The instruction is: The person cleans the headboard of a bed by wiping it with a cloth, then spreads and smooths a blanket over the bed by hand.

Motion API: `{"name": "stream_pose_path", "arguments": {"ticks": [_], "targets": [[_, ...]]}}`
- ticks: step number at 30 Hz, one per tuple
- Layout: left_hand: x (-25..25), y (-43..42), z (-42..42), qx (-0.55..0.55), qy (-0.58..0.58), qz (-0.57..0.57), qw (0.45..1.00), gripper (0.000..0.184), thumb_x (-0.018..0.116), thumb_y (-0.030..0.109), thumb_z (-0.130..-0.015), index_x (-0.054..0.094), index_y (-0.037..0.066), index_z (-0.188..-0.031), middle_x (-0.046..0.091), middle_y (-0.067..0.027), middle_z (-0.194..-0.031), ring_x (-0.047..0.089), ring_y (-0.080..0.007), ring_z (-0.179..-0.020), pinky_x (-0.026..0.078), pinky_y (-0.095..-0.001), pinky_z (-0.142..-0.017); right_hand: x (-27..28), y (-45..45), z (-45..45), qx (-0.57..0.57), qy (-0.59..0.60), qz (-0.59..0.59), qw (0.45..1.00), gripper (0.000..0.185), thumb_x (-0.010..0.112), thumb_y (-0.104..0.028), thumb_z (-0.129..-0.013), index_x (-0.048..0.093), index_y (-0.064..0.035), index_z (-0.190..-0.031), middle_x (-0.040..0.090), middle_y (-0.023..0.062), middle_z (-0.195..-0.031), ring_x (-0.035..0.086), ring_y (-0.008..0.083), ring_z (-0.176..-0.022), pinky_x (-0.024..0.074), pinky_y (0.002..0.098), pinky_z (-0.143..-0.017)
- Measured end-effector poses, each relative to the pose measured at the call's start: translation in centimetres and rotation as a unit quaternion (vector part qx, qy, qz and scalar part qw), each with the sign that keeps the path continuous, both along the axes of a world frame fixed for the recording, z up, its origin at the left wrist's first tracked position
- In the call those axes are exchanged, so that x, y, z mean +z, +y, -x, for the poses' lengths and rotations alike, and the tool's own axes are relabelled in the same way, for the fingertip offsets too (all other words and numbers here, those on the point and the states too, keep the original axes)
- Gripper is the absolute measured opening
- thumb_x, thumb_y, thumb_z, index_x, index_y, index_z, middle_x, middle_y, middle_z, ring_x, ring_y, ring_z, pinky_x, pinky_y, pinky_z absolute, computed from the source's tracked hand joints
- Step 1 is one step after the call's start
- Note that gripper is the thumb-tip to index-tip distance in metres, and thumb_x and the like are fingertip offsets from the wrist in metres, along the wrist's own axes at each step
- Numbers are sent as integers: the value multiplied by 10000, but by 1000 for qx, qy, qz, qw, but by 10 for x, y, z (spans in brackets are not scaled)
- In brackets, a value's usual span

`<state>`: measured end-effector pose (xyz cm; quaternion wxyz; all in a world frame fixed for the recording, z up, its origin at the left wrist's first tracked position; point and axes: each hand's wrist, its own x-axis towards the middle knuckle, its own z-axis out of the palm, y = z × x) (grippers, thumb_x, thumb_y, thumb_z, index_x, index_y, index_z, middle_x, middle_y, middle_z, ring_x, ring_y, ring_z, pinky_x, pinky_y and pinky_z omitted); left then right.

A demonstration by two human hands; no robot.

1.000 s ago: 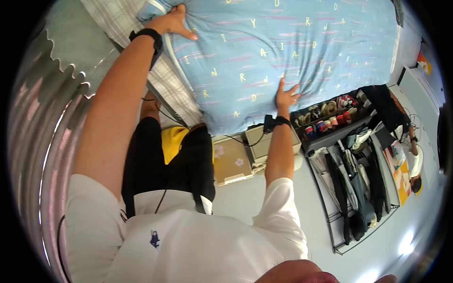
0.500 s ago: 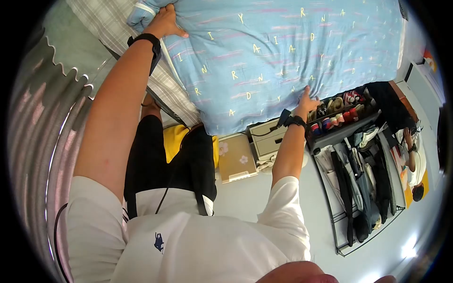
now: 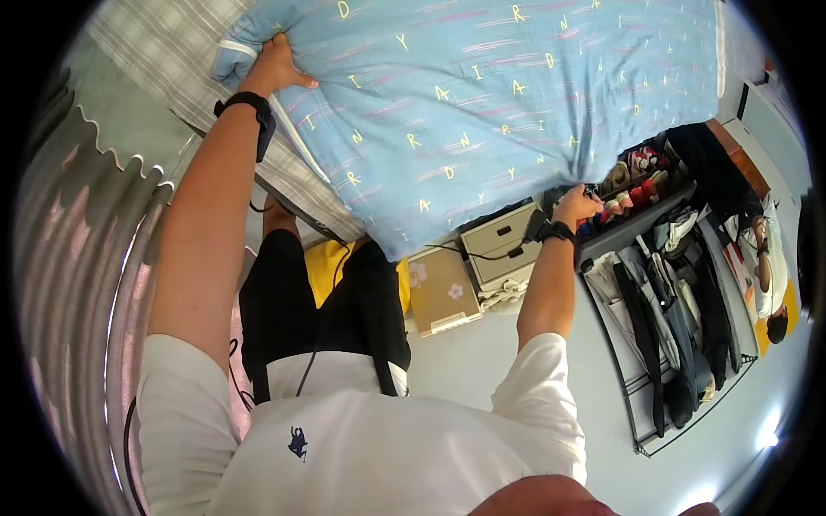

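A light blue quilt [image 3: 465,112] printed with yellow letters and pink streaks spreads before me, creased and partly folded at its left side. My left hand [image 3: 277,67] grips the quilt near its white-trimmed left edge, thumb stretched out over the cloth and fingertips partly hidden. At the near right edge, my right hand [image 3: 575,206] is closed on a pinch of the same quilt. Sharp folds run up from that grip. Both wrists wear black bands.
Beneath the quilt is a plaid sheet [image 3: 163,39]. A drawer unit [image 3: 499,245] and flowered box [image 3: 443,292] stand below its edge. To the right are a shoe rack [image 3: 637,215] and clothes rack [image 3: 662,318]. A person [image 3: 770,267] is at far right. Curtains [image 3: 86,318] hang left.
My right hand has gone from lying against the quilt with fingers out to pinching its edge, drawing it into folds. My left hand keeps its hold; the whole view has shifted slightly.
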<state>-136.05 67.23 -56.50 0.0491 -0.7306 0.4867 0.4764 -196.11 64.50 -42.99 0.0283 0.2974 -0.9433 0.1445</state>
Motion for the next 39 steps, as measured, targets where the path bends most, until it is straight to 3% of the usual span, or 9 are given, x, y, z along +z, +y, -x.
{"name": "stream_pose_path", "arguments": {"ticks": [3,9,12,15,18,21,25,32,39], "targets": [[-6,4,0,-11,-23,19,1000,1200,901,401,-420,267,-99,-1307,393,-324,-1290,403,-415,-1228,383,-394,-1021,-31,10,-13,35,-185,-41,981,562,696,-192,-783,361,44,-1167,416,340,-1217,524,406,-1064,464,434,-874],[-4,2,1,-23,-36,12,999,1155,889,402,-449,280,-80,-1304,405,-300,-1293,396,-410,-1231,363,-406,-1032,-85,80,-146,378,83,-287,876,508,505,-181,-840,398,104,-1246,503,301,-1103,476,436,-1072,374,473,-950],[-30,12,-13,-26,61,85,994,1128,885,404,-467,289,-82,-1292,420,-289,-1287,403,-409,-1223,369,-414,-1022,-3,75,-255,516,-232,-173,806,385,538,-166,-802,483,77,-1095,529,277,-1025,501,408,-987,391,482,-861],[-16,5,-11,-23,50,39,998,974,874,368,-538,347,-92,-1216,425,-278,-1273,376,-369,-1250,341,-388,-1040,9,118,-317,489,-375,-347,707,404,626,-261,-765,527,-34,-1084,533,234,-1051,501,395,-999,418,469,-830],[-3,4,-3,-14,3,53,998,1078,875,385,-506,300,-86,-1287,424,-295,-1284,407,-394,-1227,374,-401,-1015,-4,154,-344,517,-262,-476,661,393,672,-253,-731,530,-57,-1041,513,216,-1034,490,384,-993,427,472,-785],[-10,4,-2,-2,-12,52,999,1091,876,381,-501,298,-97,-1292,410,-303,-1298,402,-392,-1236,368,-387,-1027,-35,148,-325,577,-371,-292,666,357,690,-211,-728,513,-37,-985,481,196,-985,469,369,-952,410,455,-771],[-14,0,-5,-20,-15,36,999,1131,878,394,-492,278,-111,-1307,394,-312,-1312,394,-389,-1250,368,-383,-1033,28,43,-317,439,-298,-90,843,305,679,-183,-755,497,-15,-933,466,189,-922,440,355,-899,369,418,-805],[-10,-12,-4,-37,-23,-11,999,1170,881,426,-473,270,-108,-1317,367,-282,-1358,365,-380,-1277,327,-369,-1065,-63,-26,-277,443,-266,-358,778,471,699,-343,-733,526,0,-1005,513,223,-977,505,383,-952,443,472,-785],[7,-4,-8,-21,20,35,999,1156,873,449,-472,305,-108,-1311,408,-289,-1325,375,-355,-1279,329,-386,-1058,-56,-22,-283,555,-163,-66,813,525,715,-302,-677,522,-20,-1076,490,239,-1097,454,396,-1054,383,477,-899]]}}
